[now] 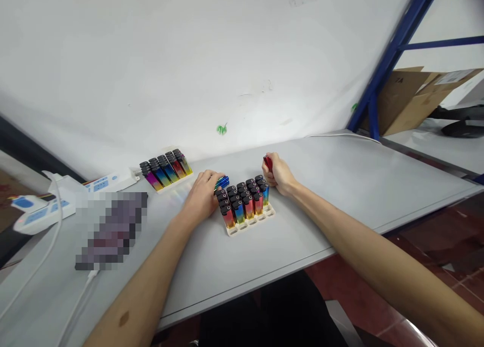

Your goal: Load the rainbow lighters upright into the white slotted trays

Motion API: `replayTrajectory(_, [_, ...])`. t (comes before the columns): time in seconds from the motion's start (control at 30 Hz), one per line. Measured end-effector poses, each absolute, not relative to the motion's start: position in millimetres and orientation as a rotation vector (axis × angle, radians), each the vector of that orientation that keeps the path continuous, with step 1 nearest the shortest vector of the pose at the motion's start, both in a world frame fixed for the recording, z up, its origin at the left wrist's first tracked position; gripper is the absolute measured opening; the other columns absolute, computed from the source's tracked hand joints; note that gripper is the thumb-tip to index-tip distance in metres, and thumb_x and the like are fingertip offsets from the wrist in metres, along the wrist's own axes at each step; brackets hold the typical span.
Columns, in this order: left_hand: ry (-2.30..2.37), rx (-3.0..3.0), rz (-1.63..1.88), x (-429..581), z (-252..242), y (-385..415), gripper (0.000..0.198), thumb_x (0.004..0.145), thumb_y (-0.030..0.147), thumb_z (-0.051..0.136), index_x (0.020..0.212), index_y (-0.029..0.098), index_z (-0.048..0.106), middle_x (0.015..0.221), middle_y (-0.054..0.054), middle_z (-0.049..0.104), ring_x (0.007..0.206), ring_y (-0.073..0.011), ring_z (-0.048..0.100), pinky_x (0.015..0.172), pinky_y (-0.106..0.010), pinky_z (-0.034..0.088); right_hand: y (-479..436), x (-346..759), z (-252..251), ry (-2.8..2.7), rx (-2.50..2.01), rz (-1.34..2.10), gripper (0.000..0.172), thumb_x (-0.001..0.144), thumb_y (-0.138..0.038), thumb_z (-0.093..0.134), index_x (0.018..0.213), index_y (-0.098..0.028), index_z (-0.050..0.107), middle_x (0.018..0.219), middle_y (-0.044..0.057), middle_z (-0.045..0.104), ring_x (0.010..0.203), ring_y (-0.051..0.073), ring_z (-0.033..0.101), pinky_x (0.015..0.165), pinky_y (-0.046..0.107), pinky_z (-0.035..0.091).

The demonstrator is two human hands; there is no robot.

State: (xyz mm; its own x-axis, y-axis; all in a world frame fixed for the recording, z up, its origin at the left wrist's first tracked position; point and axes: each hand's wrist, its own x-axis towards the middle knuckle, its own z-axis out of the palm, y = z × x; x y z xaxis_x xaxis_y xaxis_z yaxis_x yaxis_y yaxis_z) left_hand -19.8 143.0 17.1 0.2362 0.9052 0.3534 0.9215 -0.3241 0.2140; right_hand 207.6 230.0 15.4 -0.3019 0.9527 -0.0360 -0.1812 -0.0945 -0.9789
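In the head view a cream tray holds rows of upright lighters with black tops and shiny red, blue and yellow bodies. Its nearest row of slots is bare. At the tray's left side my left hand is closed around shiny blue-green lighters; the palm hides how many. Just beyond the tray's right end my right hand is closed on a red lighter, of which only one end shows past the fingers.
A second tray full of lighters stands at the back left by the wall. Left of it lie a white power strip, a pixelated device and a white cable. A blue metal frame and cardboard box are at right.
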Motion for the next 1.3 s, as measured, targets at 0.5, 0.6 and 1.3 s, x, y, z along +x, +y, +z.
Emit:
replayTrajectory(0.5, [-2.118,-2.237,-0.287,-14,23,140,0.051,0.082,0.019,0.05,0.133,0.013,0.052,0.126,-0.017,0.06,0.115,-0.0349,0.051,0.098,-0.047,0.041,229,208,17,-1.225,-0.971,1.539,0.047,0.094,-0.046,0.035,0.054,-0.022,0.035,0.043,-0.007,0.021,0.037,0.008,0.015,0.039,0.025,0.01])
replayTrajectory(0.6, [-2.124,-2.229,-0.28,-13,25,140,0.051,0.082,0.02,0.05,0.133,0.014,0.052,0.124,-0.016,0.06,0.114,-0.0343,0.051,0.097,-0.046,0.042,231,210,18,-1.215,-0.963,1.55,0.047,0.096,-0.051,0.034,0.066,-0.02,0.051,0.05,-0.005,0.034,0.04,0.008,0.028,0.041,0.024,0.021])
replayTrajectory(1.3, [-1.992,-2.377,-0.666,-22,11,144,0.047,0.078,0.015,0.058,0.125,0.02,0.054,0.117,-0.011,0.056,0.114,-0.0274,0.054,0.097,-0.043,0.047,228,265,45,-1.919,-0.615,1.857,0.038,0.061,-0.029,0.089,0.069,-0.017,0.054,0.07,-0.003,0.06,0.061,0.009,0.049,0.055,0.023,0.036])
